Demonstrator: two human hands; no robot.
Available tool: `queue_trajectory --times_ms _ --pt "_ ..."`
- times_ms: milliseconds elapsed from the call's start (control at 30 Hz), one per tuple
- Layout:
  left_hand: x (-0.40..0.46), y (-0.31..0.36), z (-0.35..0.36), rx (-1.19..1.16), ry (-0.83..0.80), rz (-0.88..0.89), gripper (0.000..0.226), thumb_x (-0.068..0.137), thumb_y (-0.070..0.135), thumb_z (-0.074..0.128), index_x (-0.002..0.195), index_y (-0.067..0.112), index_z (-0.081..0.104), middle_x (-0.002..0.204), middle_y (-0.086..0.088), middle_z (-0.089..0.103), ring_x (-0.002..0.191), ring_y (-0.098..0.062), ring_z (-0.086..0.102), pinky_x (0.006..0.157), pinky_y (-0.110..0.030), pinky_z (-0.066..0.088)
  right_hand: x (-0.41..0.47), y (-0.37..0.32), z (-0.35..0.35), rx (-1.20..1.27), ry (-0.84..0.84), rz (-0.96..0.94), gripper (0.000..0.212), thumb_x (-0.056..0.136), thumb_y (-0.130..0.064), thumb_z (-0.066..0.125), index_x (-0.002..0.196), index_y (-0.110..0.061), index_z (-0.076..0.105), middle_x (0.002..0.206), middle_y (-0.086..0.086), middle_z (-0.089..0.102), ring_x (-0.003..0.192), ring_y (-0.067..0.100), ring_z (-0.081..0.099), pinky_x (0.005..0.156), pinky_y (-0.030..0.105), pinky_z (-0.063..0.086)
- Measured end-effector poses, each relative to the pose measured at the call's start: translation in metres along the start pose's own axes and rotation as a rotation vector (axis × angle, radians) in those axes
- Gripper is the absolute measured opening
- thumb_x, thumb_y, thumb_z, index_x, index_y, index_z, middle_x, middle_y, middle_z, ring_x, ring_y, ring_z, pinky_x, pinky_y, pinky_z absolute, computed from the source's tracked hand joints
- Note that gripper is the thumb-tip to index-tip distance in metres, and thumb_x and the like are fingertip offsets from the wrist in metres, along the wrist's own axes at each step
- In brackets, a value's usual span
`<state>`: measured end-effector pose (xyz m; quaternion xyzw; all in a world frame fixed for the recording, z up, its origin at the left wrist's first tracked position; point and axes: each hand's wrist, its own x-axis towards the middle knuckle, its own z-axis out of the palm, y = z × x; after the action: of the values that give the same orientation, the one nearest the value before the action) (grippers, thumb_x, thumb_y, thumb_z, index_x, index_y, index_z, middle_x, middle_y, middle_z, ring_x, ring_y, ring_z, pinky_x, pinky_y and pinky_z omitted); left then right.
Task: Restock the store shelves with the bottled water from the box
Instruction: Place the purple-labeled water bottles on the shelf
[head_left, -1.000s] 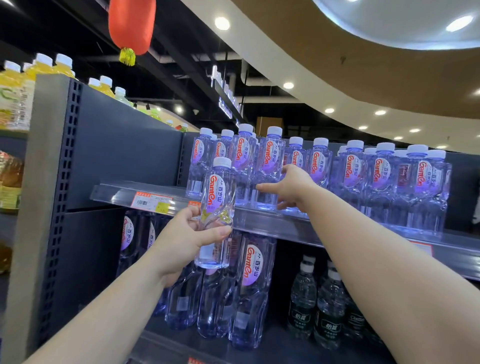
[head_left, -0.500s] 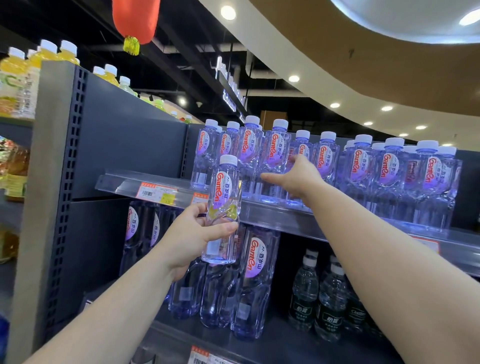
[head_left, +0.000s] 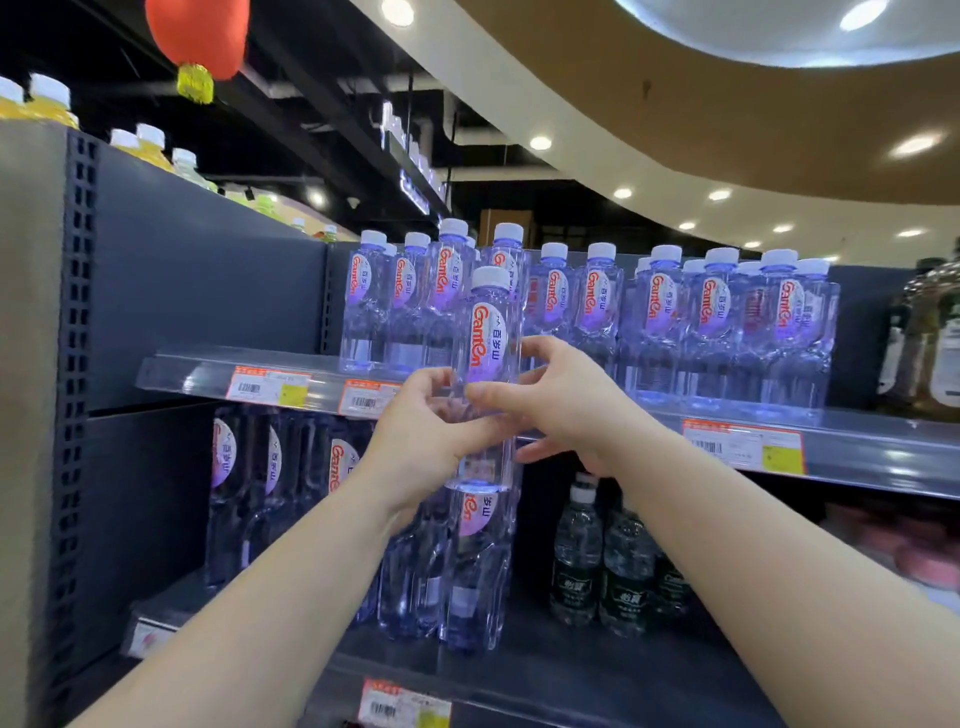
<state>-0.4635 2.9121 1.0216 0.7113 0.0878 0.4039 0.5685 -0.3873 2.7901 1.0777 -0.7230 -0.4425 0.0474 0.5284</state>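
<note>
both hands hold one clear plastic water bottle w/ white cap (head_left: 488, 358) upright, near the front edge of the grey metal shelf (head_left: 857, 447). left hand (head_left: 421, 441) fingers curl round its lower body; right hand (head_left: 561, 400) pinches its middle. row of matching bottles (head_left: 675, 322) stands on shelf behind.

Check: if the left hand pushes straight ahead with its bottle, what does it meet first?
Probably the front row of water bottles on the upper shelf, right behind the held bottle that the left hand grips. Depth is unclear.
</note>
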Motion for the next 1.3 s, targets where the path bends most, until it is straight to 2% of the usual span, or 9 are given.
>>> queue_trajectory --times_ms 100,200,300,433,533,700,800,967,1300 --pt "0.002 0.011 0.008 -0.028 -0.040 0.061 0.094 0.051 0.042 0.093 0.129 0.031 0.042 0.115 0.000 0.068 0.101 -0.009 0.068 0.074 -0.021 0.044 0.004 -0.005 -0.014 0.045 0.042 -0.040 0.064 0.075 -0.026 0.084 0.127 -0.027 0.046 0.092 0.002 0.065 0.075 0.017 0.070 0.072 0.050 0.061" --pt "0.007 0.022 0.011 -0.041 -0.055 0.110 0.092 0.047 0.052 0.090 0.127 0.039 0.046 0.123 0.007 0.059 0.108 -0.011 0.064 0.087 -0.032 0.050 0.014 -0.020 -0.040 0.095 0.085 -0.100 0.034 0.079 -0.020 0.081 0.105 -0.023 0.059 0.082 -0.002 0.071 0.063 0.013 0.067 0.067 0.044 0.062" --pt "0.011 0.021 0.006 -0.057 -0.046 0.117 0.077 0.053 0.050 0.088 0.119 0.042 0.050 0.123 0.007 0.062 0.107 -0.011 0.065 0.093 -0.038 0.051 0.029 -0.028 -0.066 0.091 0.173 -0.159 0.039 0.081 -0.021 0.079 0.116 -0.021 0.063 0.095 0.006 0.074 0.064 0.014 0.068 0.064 0.040 0.062" --pt "0.008 0.012 0.000 -0.080 -0.042 0.078 0.076 0.061 0.036 0.087 0.127 0.029 0.050 0.118 -0.002 0.066 0.100 -0.012 0.067 0.091 -0.044 0.054 0.054 -0.017 -0.085 -0.024 0.283 -0.170 0.024 0.084 -0.021 0.076 0.100 -0.034 0.063 0.090 0.003 0.066 0.073 0.013 0.065 0.069 0.041 0.062" --pt "0.005 0.008 0.001 -0.100 -0.051 0.058 0.061 0.065 0.028 0.079 0.120 0.028 0.053 0.114 -0.004 0.068 0.092 -0.011 0.068 0.093 -0.044 0.054 0.068 -0.002 -0.081 -0.109 0.272 -0.110 0.054 0.082 -0.026 0.078 0.131 -0.021 0.055 0.099 0.004 0.064 0.095 0.022 0.067 0.073 0.046 0.061" --pt "0.007 0.000 -0.001 -0.012 -0.058 0.092 0.053 0.076 0.019 0.081 0.120 0.030 0.053 0.110 0.000 0.070 0.083 -0.003 0.071 0.086 -0.035 0.056 0.079 0.014 -0.068 -0.156 0.258 -0.069 0.076 0.087 -0.029 0.072 0.150 -0.017 0.032 0.107 -0.001 0.056 0.097 0.021 0.063 0.069 0.033 0.060" --pt "0.007 -0.006 -0.004 0.161 -0.037 0.138 0.064 0.066 0.036 0.088 0.119 0.038 0.051 0.109 0.008 0.068 0.094 -0.006 0.069 0.085 -0.029 0.053 0.083 0.015 -0.065 -0.193 0.270 -0.060 0.072 0.088 -0.032 0.070 0.149 -0.019 0.033 0.106 -0.002 0.055 0.096 0.020 0.062 0.064 0.030 0.058" --pt "0.003 -0.012 -0.006 0.639 0.001 0.269 0.058 0.077 0.044 0.076 0.129 0.035 0.050 0.113 0.016 0.060 0.106 -0.008 0.059 0.094 -0.036 0.049 0.079 0.017 -0.062 -0.252 0.269 -0.015 0.092 0.080 -0.038 0.078 0.153 -0.026 0.023 0.139 0.004 0.047 0.099 0.023 0.061 0.065 0.036 0.062" --pt "0.000 -0.015 -0.014 0.718 0.032 0.298 0.053 0.082 0.049 0.070 0.128 0.030 0.054 0.112 0.018 0.057 0.110 -0.009 0.057 0.097 -0.038 0.048 0.082 0.018 -0.055 -0.256 0.242 0.007 0.099 0.078 -0.029 0.080 0.155 -0.027 0.018 0.146 0.009 0.043 0.113 0.029 0.057 0.072 0.041 0.062"
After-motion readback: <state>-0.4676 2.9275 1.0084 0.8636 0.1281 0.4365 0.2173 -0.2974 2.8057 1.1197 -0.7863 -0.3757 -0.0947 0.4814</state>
